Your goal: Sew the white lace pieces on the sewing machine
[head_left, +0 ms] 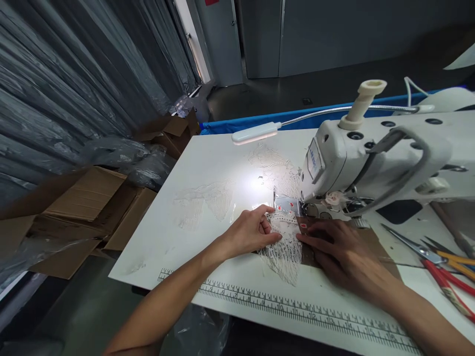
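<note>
Hazard, fingers: both hands flat and open, pressing rather than gripping. Left hand (252, 231) on the white lace (282, 247), fingertips just beside the needle plate (285, 205). Right hand (343, 252) on the brown fabric (308, 249), fingertips near the presser foot of the sewing machine (371, 158). Probable risk: needle strike if either hand creeps forward while stitching.

Hazard, seam: lace lies on the desk (208, 188) overlapping the brown fabric edge, under the lamp (256, 133); uneven pressure likely to skew or pucker it.

Hazard, tools: scissors (411, 244) close beside the right forearm; snagging possible.

Markings: ruler (297, 309) printed along the desk edge, numerals too blurred to read with certainty. Blue label on the machine head, illegible. Small red mark on the brown fabric, unreadable
</note>
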Demonstrator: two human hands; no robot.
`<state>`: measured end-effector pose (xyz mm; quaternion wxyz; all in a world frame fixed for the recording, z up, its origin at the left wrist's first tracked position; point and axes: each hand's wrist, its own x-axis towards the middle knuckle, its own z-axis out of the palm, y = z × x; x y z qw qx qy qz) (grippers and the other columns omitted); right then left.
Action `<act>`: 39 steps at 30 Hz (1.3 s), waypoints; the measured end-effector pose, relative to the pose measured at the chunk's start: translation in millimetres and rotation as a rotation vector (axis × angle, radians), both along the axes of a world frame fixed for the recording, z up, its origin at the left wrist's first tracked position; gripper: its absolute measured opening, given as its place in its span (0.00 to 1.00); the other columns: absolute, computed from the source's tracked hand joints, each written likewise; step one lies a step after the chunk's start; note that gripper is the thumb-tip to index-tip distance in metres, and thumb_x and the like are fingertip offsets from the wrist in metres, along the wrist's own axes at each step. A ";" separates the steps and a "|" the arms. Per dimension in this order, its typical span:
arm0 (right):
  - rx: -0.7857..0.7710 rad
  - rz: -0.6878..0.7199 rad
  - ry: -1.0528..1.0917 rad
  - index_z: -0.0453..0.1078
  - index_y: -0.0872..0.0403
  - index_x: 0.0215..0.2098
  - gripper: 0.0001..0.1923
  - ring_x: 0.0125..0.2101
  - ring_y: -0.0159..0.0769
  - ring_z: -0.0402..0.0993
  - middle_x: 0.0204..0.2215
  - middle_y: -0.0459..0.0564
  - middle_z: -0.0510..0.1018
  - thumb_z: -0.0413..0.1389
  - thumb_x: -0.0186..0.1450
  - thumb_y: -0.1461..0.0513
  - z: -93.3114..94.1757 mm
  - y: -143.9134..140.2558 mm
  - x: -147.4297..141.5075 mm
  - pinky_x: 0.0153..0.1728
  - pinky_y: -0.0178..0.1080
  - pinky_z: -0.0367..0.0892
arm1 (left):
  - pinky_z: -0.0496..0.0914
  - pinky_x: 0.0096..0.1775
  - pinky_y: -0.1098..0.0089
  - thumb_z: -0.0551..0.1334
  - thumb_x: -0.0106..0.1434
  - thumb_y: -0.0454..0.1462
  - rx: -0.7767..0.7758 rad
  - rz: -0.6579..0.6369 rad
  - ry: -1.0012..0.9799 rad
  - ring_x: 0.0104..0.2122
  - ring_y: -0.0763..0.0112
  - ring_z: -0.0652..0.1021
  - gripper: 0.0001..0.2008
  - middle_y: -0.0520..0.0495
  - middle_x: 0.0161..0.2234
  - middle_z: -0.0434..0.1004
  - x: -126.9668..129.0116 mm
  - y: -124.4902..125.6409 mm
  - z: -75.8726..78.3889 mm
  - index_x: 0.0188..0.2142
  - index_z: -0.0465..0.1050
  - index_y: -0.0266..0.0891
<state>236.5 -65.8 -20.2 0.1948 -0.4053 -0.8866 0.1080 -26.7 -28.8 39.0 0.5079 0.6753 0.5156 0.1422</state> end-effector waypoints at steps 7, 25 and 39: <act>-0.156 -0.135 0.284 0.69 0.43 0.57 0.19 0.39 0.40 0.75 0.44 0.50 0.77 0.48 0.70 0.59 12.4 5.4 3.7 0.38 0.44 0.73 | 0.68 0.29 0.72 0.65 0.59 0.43 0.042 -0.016 0.042 0.27 0.73 0.74 0.28 0.51 0.30 0.75 0.0 1.0 -1.5 0.57 0.63 0.39; -0.041 0.052 0.081 0.72 0.44 0.53 0.20 0.47 0.44 0.66 0.44 0.53 0.70 0.50 0.66 0.65 14.5 -3.5 -9.3 0.47 0.52 0.65 | 0.70 0.26 0.73 0.66 0.60 0.44 0.049 -0.033 0.064 0.24 0.75 0.74 0.30 0.54 0.29 0.73 -0.9 2.8 -5.6 0.58 0.61 0.40; 0.052 0.049 0.073 0.70 0.41 0.55 0.23 0.44 0.44 0.67 0.41 0.52 0.70 0.51 0.65 0.67 12.6 -5.0 -12.3 0.44 0.50 0.65 | 0.71 0.38 0.63 0.52 0.69 0.37 1.393 -0.719 0.455 0.38 0.63 0.75 0.15 0.35 0.46 0.74 24.5 15.2 -19.4 0.46 0.71 0.29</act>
